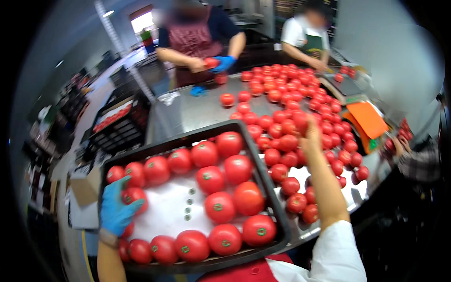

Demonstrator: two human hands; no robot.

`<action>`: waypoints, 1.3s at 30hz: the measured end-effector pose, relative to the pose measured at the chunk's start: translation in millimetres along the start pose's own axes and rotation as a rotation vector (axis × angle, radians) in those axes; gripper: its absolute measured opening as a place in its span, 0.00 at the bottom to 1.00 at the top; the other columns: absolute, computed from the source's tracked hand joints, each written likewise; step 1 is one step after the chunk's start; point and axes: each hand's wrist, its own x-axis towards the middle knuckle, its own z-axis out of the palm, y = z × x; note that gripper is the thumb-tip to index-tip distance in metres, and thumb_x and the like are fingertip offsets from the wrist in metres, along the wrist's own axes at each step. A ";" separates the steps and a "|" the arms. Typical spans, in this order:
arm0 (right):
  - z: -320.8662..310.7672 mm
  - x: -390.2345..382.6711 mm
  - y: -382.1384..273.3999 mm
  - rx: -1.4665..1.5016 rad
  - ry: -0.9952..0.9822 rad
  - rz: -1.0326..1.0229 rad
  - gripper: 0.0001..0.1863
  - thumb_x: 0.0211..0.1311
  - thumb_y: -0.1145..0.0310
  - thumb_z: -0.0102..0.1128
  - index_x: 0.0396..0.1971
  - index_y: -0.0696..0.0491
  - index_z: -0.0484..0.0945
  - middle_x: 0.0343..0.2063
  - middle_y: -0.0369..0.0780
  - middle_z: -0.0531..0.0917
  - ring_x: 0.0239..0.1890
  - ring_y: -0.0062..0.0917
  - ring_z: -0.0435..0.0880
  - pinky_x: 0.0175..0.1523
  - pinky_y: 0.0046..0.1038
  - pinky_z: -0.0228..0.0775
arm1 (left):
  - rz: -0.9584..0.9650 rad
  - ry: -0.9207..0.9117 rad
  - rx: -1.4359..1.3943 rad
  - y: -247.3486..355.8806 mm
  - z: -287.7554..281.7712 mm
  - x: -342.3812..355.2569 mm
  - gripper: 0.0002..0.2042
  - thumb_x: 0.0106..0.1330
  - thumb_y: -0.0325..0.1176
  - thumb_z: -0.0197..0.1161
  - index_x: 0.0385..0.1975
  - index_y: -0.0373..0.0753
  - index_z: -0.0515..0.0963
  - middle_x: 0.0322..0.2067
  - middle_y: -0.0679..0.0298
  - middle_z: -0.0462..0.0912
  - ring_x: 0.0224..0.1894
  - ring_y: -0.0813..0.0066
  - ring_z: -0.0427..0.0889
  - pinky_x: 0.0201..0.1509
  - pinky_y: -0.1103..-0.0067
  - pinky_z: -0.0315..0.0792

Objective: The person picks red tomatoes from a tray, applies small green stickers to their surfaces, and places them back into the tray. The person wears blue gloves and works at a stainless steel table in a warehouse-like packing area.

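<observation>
A black tray (281,209) lined with white paper lies before me, with rows of red tomatoes (219,207) along its sides; small green marks show on many of them. My left hand (116,206), in a blue glove, has its fingers and thumb around a tomato (135,197) at the tray's left side. My bare right hand (312,139) reaches over the loose tomatoes (290,185) right of the tray. It is smeared by motion, with its fingers against a blurred tomato (299,121). Several small dark dots (189,202) mark the paper.
Loose tomatoes cover much of the metal table (197,110). Across it, a person (195,37) with one blue glove holds a tomato; another person (307,42) stands at the far right. A black crate (120,124) stands at left. An orange sheet (366,120) lies at right.
</observation>
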 end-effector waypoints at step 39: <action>231.6 -279.2 61.3 -0.812 -1.234 -0.052 0.18 0.52 0.69 0.66 0.43 0.51 0.72 0.43 0.45 0.71 0.42 0.37 0.74 0.46 0.34 0.69 | 0.188 -0.106 0.037 30.9 38.2 1.2 0.37 0.39 0.37 0.70 0.54 0.36 0.64 0.47 0.50 0.68 0.50 0.49 0.68 0.53 0.64 0.70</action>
